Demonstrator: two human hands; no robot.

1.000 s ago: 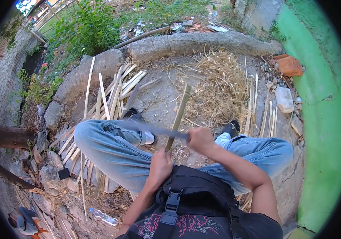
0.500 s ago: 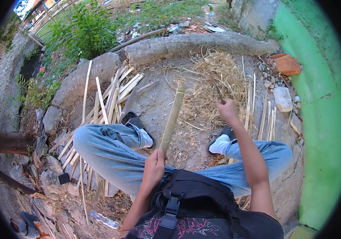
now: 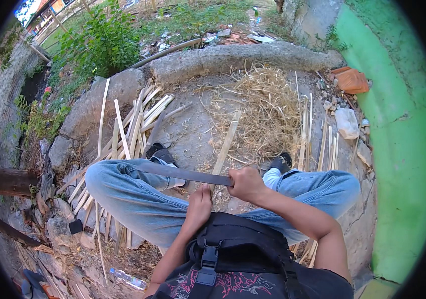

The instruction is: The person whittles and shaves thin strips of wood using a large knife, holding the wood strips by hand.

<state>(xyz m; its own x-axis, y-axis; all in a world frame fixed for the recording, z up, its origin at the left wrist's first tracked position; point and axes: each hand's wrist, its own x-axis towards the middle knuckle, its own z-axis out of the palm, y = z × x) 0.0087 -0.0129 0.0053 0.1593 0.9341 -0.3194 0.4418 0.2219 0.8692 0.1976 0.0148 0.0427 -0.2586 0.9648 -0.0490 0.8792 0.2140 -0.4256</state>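
Note:
My left hand [image 3: 200,205] is closed on the near end of a bamboo strip [image 3: 227,141], which slants away between my knees with its far end by the shavings. In my right hand [image 3: 247,184] is a long knife; its handle is hidden in the fist. The dark flat blade [image 3: 185,174] points left, crossing over the strip just beyond my left fingers. Whether its edge touches the bamboo I cannot tell.
Split bamboo strips [image 3: 136,124] lie heaped at left, more [image 3: 304,132] at right. Curly shavings [image 3: 273,102] cover the ground ahead. A low concrete kerb [image 3: 243,59], a green wall [image 3: 397,164], an orange brick-like block [image 3: 351,80] and a plastic bottle [image 3: 128,279] surround me.
My right hand has come back from above the shavings to beside my left hand, bringing the knife blade across the bamboo strip. The strip now shows a paler, narrower face.

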